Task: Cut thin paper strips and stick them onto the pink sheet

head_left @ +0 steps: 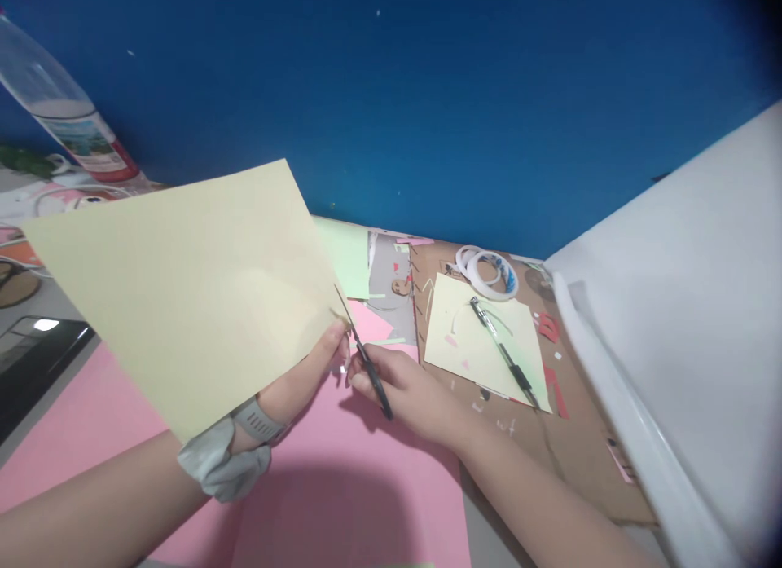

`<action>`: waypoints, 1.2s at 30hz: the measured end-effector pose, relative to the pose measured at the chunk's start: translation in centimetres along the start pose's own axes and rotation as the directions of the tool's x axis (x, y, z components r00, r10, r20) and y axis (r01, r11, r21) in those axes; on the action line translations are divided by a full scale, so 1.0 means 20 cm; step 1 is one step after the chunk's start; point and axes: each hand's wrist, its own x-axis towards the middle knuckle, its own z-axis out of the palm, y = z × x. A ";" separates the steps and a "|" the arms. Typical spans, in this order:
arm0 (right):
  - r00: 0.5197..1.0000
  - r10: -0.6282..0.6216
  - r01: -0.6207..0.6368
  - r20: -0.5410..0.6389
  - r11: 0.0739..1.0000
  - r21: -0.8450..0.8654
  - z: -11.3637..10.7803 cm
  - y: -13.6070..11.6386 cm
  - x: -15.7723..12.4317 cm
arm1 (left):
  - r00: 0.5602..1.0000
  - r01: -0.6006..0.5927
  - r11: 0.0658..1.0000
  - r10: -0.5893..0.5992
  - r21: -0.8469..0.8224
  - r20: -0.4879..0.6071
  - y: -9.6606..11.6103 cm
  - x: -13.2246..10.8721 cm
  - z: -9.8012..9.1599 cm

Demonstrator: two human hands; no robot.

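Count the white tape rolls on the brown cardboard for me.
2 visible: the left roll lies near the blue wall, beyond the pen; the right roll, blue inside, overlaps it. Another could be hidden underneath.

We see a grey table (489,535), its surface showing in small patches between the papers. Across the lower centre and lower left of the frame we have pink sheets (342,490) lying on it. At the left edge we find a dark, glossy flat object (37,364). Right of centre lies brown cardboard (580,462), itself bearing a smaller pale yellow sheet (458,315) and white tape rolls (510,283).
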 end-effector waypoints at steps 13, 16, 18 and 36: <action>0.996 -0.042 0.033 0.079 0.994 0.101 -0.02 0.00 0.01 | 0.999 0.010 0.999 -0.009 -0.040 0.039 -0.05 0.00 0.00; 0.997 -0.028 0.021 0.069 0.994 0.103 -0.01 0.00 0.01 | 0.998 -0.012 1.000 0.014 -0.022 0.066 -0.04 0.00 0.00; 0.999 -0.012 0.009 0.041 0.997 0.080 -0.01 0.00 0.01 | 0.997 -0.020 0.999 0.022 -0.033 0.073 -0.03 0.00 0.00; 1.000 0.000 -0.002 0.015 0.996 0.088 0.00 -0.02 0.01 | 0.999 0.001 1.000 0.000 -0.011 0.042 -0.03 0.00 0.00</action>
